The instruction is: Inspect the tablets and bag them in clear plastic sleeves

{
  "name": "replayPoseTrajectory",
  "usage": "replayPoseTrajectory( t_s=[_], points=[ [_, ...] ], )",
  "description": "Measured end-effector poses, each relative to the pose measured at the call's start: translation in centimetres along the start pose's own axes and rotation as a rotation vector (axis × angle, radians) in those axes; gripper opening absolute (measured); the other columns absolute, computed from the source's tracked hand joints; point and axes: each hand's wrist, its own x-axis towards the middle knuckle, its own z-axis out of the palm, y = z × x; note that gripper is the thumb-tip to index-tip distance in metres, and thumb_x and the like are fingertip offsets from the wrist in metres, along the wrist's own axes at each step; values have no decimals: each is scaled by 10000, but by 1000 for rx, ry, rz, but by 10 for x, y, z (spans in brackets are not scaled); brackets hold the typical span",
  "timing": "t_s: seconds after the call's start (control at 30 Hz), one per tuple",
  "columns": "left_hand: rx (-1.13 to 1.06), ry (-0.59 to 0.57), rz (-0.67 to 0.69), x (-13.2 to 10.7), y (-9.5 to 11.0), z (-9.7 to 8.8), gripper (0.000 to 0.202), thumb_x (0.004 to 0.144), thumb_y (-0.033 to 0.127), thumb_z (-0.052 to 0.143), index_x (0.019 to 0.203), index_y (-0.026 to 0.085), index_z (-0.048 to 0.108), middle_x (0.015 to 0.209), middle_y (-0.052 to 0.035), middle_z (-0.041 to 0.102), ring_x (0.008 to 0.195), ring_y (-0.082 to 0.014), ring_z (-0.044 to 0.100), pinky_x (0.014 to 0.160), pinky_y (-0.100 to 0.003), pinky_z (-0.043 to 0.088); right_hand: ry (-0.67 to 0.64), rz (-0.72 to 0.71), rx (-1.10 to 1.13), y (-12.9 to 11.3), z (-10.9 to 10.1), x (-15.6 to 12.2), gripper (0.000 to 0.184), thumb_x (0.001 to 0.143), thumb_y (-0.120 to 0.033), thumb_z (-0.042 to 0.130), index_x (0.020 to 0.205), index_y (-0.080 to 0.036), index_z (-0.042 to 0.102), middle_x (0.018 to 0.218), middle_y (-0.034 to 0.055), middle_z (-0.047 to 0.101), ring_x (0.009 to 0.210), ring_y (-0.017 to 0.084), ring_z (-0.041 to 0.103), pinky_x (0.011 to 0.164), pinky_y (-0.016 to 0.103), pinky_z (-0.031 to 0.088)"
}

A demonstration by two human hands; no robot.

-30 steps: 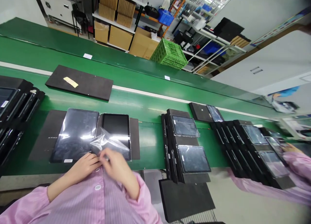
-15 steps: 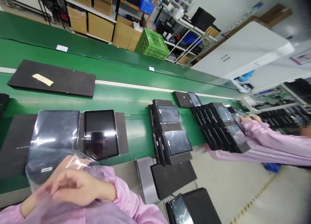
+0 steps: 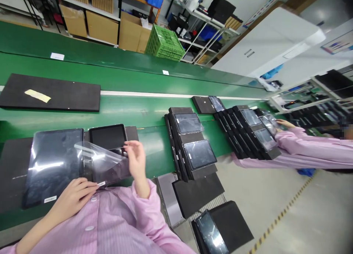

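A transparent plastic film (image 3: 103, 162) stretches between my hands, its lower part dark with the tablet behind it. My right hand (image 3: 135, 160) pinches the film's upper edge above a black-screened tablet (image 3: 107, 137), hiding part of that tablet's lower edge. My left hand (image 3: 73, 197) holds the film's lower corner near a small white tab (image 3: 101, 183). To the left, a second tablet (image 3: 52, 167) in glossy film lies on a black foam pad (image 3: 13, 173), just above my left hand's fingers.
Stacks of tablets (image 3: 190, 143) stand on the green conveyor belt (image 3: 154, 110) to my right. Further along, a co-worker's hand (image 3: 284, 123) rests on another stack. A black foam board (image 3: 49, 97) lies beyond my hands, and shelves with cartons and a green crate (image 3: 164, 43) stand behind.
My hands have moved apart and the film now spans between them above the black-screened tablet. The view has turned slightly, shifting the scene left and upward.
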Motion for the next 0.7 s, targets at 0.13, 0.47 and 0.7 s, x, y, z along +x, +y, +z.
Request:
replayPoseTrajectory(
  t_s=[0.13, 0.47, 0.7],
  points=[
    [225, 265, -357, 0, -4, -22, 396, 953, 464, 489, 1186, 215, 690, 1171, -131, 700, 1070, -322, 634, 962, -495, 494, 108, 93, -434, 27, -51, 5, 339, 891, -410, 480, 1017, -143, 646, 909, 92, 687, 794, 178, 640, 759, 305, 526],
    [626, 301, -997, -58, 0, -59, 727, 943, 637, 297, 1402, 114, 507, 1209, -243, 552, 1070, -465, 571, 807, -605, 525, 49, 50, -1054, 49, -16, -58, 589, 875, -574, 584, 1207, -91, 639, 1082, 215, 631, 1029, 375, 599, 817, 430, 455],
    [412, 389, -1002, -36, -9, -30, 846, 849, 683, 376, 1270, -35, 532, 1143, -289, 581, 1130, -422, 544, 955, -532, 457, 89, 135, -949, 50, -9, -28, 519, 811, -612, 589, 964, -118, 632, 1030, 251, 625, 1045, 417, 558, 914, 515, 404]
  ],
)
